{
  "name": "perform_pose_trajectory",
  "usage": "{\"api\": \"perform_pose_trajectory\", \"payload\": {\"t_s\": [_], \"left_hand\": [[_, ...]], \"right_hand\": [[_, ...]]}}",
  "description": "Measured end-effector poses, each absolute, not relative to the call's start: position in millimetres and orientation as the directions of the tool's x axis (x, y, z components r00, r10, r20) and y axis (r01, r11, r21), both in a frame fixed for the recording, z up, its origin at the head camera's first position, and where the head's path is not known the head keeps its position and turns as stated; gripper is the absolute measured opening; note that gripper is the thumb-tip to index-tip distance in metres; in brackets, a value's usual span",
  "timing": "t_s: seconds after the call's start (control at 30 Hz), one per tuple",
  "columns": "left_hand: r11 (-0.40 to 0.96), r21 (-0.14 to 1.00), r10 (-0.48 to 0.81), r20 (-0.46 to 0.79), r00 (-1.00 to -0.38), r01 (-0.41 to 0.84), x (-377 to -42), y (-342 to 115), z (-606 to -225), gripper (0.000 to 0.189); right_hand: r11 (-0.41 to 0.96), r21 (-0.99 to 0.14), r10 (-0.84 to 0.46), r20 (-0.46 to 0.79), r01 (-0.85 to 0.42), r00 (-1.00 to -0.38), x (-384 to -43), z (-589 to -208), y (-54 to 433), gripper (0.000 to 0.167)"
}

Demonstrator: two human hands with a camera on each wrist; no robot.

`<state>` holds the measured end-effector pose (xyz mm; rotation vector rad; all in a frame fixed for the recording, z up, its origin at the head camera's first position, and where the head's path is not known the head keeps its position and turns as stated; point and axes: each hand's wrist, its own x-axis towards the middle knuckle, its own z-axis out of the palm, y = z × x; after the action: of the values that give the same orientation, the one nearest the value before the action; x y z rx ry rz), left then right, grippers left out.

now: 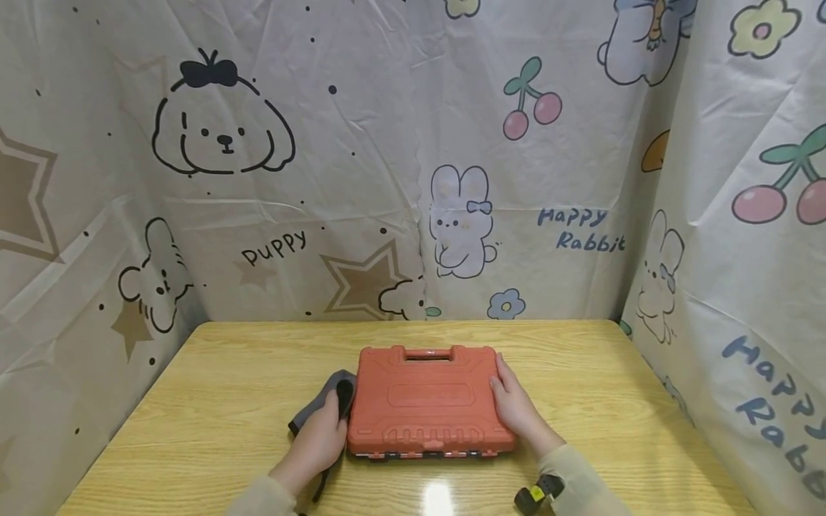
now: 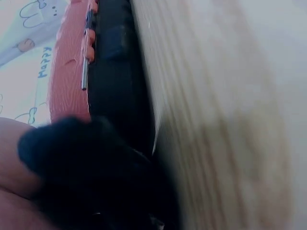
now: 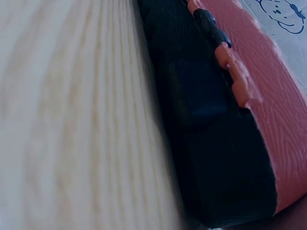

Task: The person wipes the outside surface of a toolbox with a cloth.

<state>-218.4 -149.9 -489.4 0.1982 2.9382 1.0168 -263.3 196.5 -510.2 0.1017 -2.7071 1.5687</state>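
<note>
Cream sleeves (image 1: 584,480) at the near edge of the head view, with a black-and-yellow device (image 1: 538,494) by the right wrist. Beneath the left hand (image 1: 314,441), a narrow black strap (image 1: 320,484). In that hand's grip, a grey fabric item (image 1: 317,405) with a black part near the case, under the thumb; other fingers out of sight. In the left wrist view, only a dark blur close against the thumb.

Across from it, the right hand (image 1: 519,412), with thumb at the lid's edge and fingers along the side, gripping the right side of a red case (image 1: 429,419). Closed, lid upward, between both hands on the middle of the counter (image 1: 239,373). Just beside its left side, the grey fabric item; contact between them impossible to tell. Along the near side, red and black hinge pieces with a thin metal rod (image 2: 85,74), over a black base (image 3: 225,167). At the far side, a moulded handle (image 1: 429,353).

Farther back, more bare yellow wood grain, then a printed cloth (image 1: 361,158) behind and at both sides: puppy with black bow, brown stars, rabbits, pink cherries, flowers, blue "Happy Rabbit" lettering.
</note>
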Motion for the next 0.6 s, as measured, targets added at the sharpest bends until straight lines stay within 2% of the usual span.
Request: {"api": "perform_pose_trajectory", "payload": {"t_s": [0.37,0.6], "left_hand": [[0.777,0.618,0.168,-0.017,-0.986,0.121,-202.9,-150.6,-487.4,0.059],[0.77,0.634,0.178,-0.1,-0.979,0.076,-196.6,-149.4,-481.8,0.064]], "right_hand": [[0.476,-0.879,-0.042,0.018,-0.036,-0.999,-263.0,-510.6,195.7,0.058],[0.463,-0.886,-0.043,0.007,-0.027,-0.999,-263.4,-510.2,196.3,0.058]]}}
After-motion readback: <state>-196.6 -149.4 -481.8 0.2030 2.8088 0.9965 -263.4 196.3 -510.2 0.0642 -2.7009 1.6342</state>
